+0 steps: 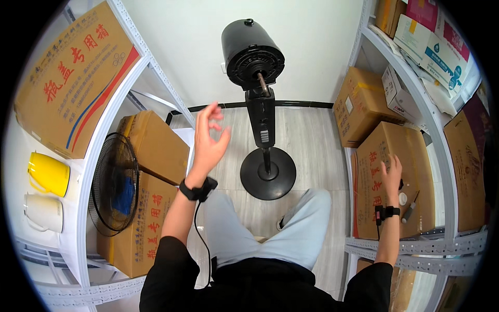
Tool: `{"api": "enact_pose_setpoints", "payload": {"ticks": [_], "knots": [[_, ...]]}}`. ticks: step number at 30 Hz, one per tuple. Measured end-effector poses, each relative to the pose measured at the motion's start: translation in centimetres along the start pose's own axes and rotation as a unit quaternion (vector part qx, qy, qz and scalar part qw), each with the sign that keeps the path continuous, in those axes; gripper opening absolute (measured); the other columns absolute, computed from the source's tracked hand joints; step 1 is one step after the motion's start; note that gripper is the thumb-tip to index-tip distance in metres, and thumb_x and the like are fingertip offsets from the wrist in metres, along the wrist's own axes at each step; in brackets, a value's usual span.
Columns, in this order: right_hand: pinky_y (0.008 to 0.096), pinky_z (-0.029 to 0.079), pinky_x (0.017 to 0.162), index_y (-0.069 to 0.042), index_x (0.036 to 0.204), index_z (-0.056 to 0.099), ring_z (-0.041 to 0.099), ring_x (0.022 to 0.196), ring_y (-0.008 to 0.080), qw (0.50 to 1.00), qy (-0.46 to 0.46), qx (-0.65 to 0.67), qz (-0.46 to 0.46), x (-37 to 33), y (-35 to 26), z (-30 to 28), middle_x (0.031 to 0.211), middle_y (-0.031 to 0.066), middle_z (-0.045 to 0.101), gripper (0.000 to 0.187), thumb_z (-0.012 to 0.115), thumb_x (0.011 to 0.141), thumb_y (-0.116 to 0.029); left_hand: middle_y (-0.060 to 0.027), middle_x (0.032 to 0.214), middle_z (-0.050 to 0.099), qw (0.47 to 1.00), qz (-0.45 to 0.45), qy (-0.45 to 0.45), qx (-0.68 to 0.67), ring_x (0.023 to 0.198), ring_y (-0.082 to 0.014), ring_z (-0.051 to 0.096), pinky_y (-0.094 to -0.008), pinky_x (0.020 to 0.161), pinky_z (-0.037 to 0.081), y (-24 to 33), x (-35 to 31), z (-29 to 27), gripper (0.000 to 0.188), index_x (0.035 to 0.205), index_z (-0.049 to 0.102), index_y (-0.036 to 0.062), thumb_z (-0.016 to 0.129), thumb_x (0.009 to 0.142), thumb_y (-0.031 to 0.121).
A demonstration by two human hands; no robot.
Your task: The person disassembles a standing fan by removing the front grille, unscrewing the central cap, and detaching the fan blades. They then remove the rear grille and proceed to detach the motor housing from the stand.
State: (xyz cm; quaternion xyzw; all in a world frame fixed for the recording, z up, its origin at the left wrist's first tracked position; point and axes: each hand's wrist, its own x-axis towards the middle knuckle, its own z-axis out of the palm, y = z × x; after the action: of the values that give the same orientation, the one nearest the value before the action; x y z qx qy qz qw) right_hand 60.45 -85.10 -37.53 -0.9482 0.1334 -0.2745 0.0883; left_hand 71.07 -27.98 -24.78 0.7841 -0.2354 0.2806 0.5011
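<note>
A black stand fan without its guard or blades rises in front of me, its motor head (253, 54) at the top with a bare metal shaft (262, 83) pointing out. My left hand (212, 139) hovers just left of the fan's post, fingers apart and holding nothing. Over a cardboard box (371, 140) on the right shelf is my right hand (392, 177), its fingers stretched forward and apart. Beside it on that box lie a white round cap (403, 198), a screwdriver (410, 208) and a small dark piece partly hidden by the hand.
The fan's round base (268, 179) stands on the floor between my knees. A black fan guard (114, 182) with blue inside leans against boxes (150, 218) at left. Yellow (49, 173) and white (44, 212) containers sit on the left shelf. More boxes (364, 104) fill the right rack.
</note>
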Motion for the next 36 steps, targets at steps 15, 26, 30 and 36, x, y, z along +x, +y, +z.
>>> {"api": "enact_pose_setpoints", "payload": {"ticks": [15, 26, 30, 36], "knots": [[0.0366, 0.049, 0.094, -0.017, 0.146, 0.034, 0.057, 0.118, 0.0257, 0.839, -0.134, 0.496, -0.176, 9.5, -32.6, -4.1, 0.132, 0.0187, 0.054, 0.06, 0.06, 0.093, -0.027, -0.0169, 0.143, 0.036, 0.961, -0.026, -0.049, -0.271, 0.127, -0.0247, 0.043, -0.0387, 0.103, 0.041, -0.3, 9.6, 5.0, 0.103, 0.152, -0.004, 0.0099, 0.073, 0.084, 0.014], [0.0323, 0.052, 0.07, -0.012, 0.146, 0.033, 0.07, 0.073, 0.0209, 0.828, -0.119, 0.525, -0.157, 14.5, -39.5, -3.6, 0.087, 0.0155, 0.07, 0.058, 0.054, 0.096, -0.034, -0.0155, 0.14, 0.043, 0.962, -0.01, -0.058, -0.266, 0.124, -0.0209, 0.047, -0.0331, 0.103, 0.039, -1.6, 11.7, 4.3, 0.084, 0.152, 0.007, 0.0082, 0.064, 0.092, 0.02], [0.0313, 0.053, 0.067, -0.01, 0.143, 0.038, 0.069, 0.072, 0.0202, 0.837, -0.113, 0.516, -0.141, 15.4, -40.0, -3.9, 0.084, 0.016, 0.069, 0.055, 0.055, 0.096, -0.033, -0.014, 0.135, 0.048, 0.968, -0.017, -0.063, -0.241, 0.122, -0.0202, 0.048, -0.033, 0.103, 0.039, -1.5, 12.8, 3.9, 0.081, 0.152, 0.009, 0.0079, 0.063, 0.093, 0.02], [0.0286, 0.054, 0.07, -0.008, 0.14, 0.042, 0.067, 0.079, 0.0151, 0.74, -0.165, 0.639, -0.132, 14.8, -37.8, -1.9, 0.088, 0.01, 0.069, 0.054, 0.051, 0.097, -0.039, -0.0122, 0.144, 0.036, 0.954, 0.003, -0.101, -0.281, 0.129, -0.0227, 0.041, -0.0384, 0.107, 0.035, -6.4, 10.5, 5.1, 0.1, 0.153, -0.001, 0.013, 0.073, 0.085, 0.02]]}}
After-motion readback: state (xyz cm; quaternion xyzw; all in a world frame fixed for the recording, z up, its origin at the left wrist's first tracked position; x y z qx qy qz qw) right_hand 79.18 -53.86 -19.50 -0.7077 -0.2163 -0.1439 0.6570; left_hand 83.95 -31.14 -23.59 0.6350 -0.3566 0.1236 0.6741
